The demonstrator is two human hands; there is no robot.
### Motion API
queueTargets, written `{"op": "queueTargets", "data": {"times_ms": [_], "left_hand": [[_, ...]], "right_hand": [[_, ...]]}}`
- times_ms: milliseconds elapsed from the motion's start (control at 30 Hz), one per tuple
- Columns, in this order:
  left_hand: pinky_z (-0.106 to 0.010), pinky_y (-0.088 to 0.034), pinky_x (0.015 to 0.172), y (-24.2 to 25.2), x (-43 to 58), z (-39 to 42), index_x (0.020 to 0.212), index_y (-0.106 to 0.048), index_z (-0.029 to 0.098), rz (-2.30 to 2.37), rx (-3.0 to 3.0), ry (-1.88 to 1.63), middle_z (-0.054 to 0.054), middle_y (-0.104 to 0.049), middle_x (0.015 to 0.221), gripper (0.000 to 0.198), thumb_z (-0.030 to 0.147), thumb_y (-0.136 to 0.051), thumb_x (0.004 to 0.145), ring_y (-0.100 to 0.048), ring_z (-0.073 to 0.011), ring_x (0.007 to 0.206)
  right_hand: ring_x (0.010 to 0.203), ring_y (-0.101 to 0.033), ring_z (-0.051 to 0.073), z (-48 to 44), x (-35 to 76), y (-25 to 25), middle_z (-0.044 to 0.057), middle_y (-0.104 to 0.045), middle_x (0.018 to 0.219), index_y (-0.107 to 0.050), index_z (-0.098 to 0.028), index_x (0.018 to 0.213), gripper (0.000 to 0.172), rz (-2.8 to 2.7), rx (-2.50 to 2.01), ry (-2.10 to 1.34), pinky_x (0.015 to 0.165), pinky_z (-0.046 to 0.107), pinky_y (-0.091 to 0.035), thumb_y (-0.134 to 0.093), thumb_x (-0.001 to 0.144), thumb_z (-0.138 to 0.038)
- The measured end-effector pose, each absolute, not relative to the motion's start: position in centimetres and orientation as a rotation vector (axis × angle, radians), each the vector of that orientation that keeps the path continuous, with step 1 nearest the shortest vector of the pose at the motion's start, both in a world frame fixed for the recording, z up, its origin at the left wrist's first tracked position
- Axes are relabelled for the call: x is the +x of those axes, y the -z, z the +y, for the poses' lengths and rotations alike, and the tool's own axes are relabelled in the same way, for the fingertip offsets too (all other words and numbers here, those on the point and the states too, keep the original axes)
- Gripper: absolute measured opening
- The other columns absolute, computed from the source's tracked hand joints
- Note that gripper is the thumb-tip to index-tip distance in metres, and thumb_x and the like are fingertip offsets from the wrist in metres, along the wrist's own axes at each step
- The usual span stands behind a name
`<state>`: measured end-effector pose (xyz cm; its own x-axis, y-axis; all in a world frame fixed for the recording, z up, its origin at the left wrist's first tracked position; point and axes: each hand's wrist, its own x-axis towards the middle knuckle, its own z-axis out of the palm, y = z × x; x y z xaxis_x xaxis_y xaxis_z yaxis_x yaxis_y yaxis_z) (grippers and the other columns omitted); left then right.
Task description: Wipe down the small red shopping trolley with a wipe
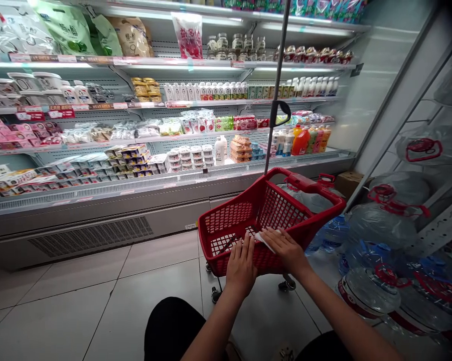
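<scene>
Lower centre: the left hand (241, 265) lies flat, grip open and empty, on the near wall of the red basket (226, 219). The right hand (288, 249), grip seemingly open too, presses a white cloth (262, 237) on its rim. Chilled shelves (143, 186) stand behind.

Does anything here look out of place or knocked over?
Yes: several big water jugs at right lie tipped in a heap on the floor. The red basket looks undamaged.

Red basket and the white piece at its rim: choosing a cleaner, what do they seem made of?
Red basket: seemingly moulded plastic, glossy lattice walls. White piece under the right hand: probably tissue or thin cloth, matte, limp; unclear which.
</scene>
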<state>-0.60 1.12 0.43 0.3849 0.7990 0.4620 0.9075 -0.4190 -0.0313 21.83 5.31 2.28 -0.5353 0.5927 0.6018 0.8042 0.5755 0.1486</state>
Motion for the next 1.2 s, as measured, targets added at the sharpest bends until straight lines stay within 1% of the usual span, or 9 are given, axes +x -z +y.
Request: {"op": "queueTargets", "data": {"times_ms": [167, 400, 633, 733, 800, 833, 933, 1067, 1200], "left_hand": [[-0.051, -0.035, 0.123, -0.7, -1.5, 1.0, 0.169, -0.013, 0.017, -1.505, -2.376, 0.565, -0.010, -0.017, 0.175, 0.089, 0.017, -0.052, 0.089, -0.038, -0.0333, 0.152], [-0.050, -0.036, 0.123, -1.0, -2.2, 1.4, 0.170, -0.008, 0.020, -1.488, -2.377, 0.604, -0.008, -0.019, 0.175, 0.094, 0.012, -0.049, 0.086, -0.039, -0.0310, 0.152], [-0.051, -0.035, 0.124, -0.9, -1.9, 1.6, 0.170, -0.003, 0.018, -1.517, -2.347, 0.625, -0.012, -0.018, 0.175, 0.096, 0.011, -0.050, 0.086, -0.033, -0.0309, 0.156], [-0.053, -0.035, 0.124, -0.8, -1.4, 1.6, 0.169, -0.005, 0.016, -1.550, -2.319, 0.661, -0.017, -0.016, 0.175, 0.099, 0.009, -0.053, 0.083, -0.030, -0.0335, 0.157], [-0.054, -0.034, 0.125, -0.7, -1.0, 1.6, 0.169, -0.008, 0.014, -1.567, -2.322, 0.662, -0.018, -0.016, 0.175, 0.101, 0.008, -0.054, 0.079, -0.028, -0.0346, 0.158], [-0.054, -0.033, 0.125, -0.7, -0.8, 1.5, 0.169, -0.009, 0.014, -1.569, -2.328, 0.659, -0.018, -0.016, 0.175, 0.101, 0.007, -0.053, 0.078, -0.027, -0.0344, 0.158], [-0.051, -0.032, 0.127, -0.8, -0.9, 1.4, 0.168, -0.008, 0.011, -1.526, -2.369, 0.642, -0.016, -0.017, 0.174, 0.101, 0.006, -0.051, 0.077, -0.023, -0.0309, 0.160], [-0.046, -0.033, 0.127, -1.1, -3.5, 1.3, 0.169, -0.001, 0.012, -1.447, -2.384, 0.589, -0.013, -0.027, 0.172, 0.097, 0.006, -0.046, 0.083, -0.028, -0.0257, 0.159], [-0.048, -0.036, 0.125, -1.0, -8.1, 0.4, 0.170, -0.008, 0.026, -1.514, -2.295, 0.516, -0.008, -0.034, 0.170, 0.081, 0.010, -0.042, 0.097, -0.038, -0.0240, 0.155]], "right_hand": [[0.152, -0.042, 0.022, 4.9, 30.4, -4.5, 0.002, -0.044, 0.165, -0.025, -0.030, 0.167, 0.072, -2.161, -1.314, 0.704, 0.130, 0.052, -0.028, -0.030, 0.100, -0.004], [0.153, -0.040, 0.023, 5.2, 34.5, -4.4, 0.001, -0.044, 0.165, -0.027, -0.029, 0.167, 0.075, -1.892, -1.408, 0.797, 0.125, 0.047, -0.038, -0.028, 0.097, -0.001], [0.154, -0.039, 0.022, 8.7, 33.1, -5.0, 0.004, -0.047, 0.163, -0.031, -0.026, 0.165, 0.076, -1.904, -1.429, 0.730, 0.124, 0.046, -0.039, -0.032, 0.094, -0.001], [0.150, -0.045, 0.024, 9.4, 29.8, -4.4, 0.007, -0.054, 0.158, -0.041, -0.021, 0.161, 0.068, -1.984, -1.358, 0.714, 0.123, 0.048, -0.040, -0.034, 0.096, -0.004], [0.146, -0.051, 0.021, 9.0, 25.7, -3.1, 0.004, -0.058, 0.154, -0.046, -0.024, 0.158, 0.064, -2.079, -1.273, 0.692, 0.123, 0.045, -0.040, -0.035, 0.097, -0.005], [0.146, -0.050, 0.019, 8.5, 23.4, -2.3, 0.002, -0.056, 0.156, -0.045, -0.025, 0.158, 0.065, -2.138, -1.231, 0.673, 0.124, 0.043, -0.040, -0.035, 0.098, -0.005], [0.149, -0.046, 0.019, 6.7, 17.8, -0.1, 0.006, -0.049, 0.161, -0.038, -0.021, 0.162, 0.066, -2.278, -1.082, 0.581, 0.124, 0.042, -0.040, -0.038, 0.098, -0.006], [0.150, -0.044, 0.019, 6.3, 18.7, 0.3, 0.003, -0.046, 0.163, -0.032, -0.025, 0.165, 0.071, -2.350, -1.013, 0.511, 0.125, 0.043, -0.040, -0.038, 0.097, -0.005], [0.146, -0.050, 0.019, 8.7, 26.2, -1.5, 0.002, -0.048, 0.162, -0.036, -0.026, 0.163, 0.073, -2.195, -1.232, 0.518, 0.125, 0.045, -0.039, -0.028, 0.096, -0.001]]}}
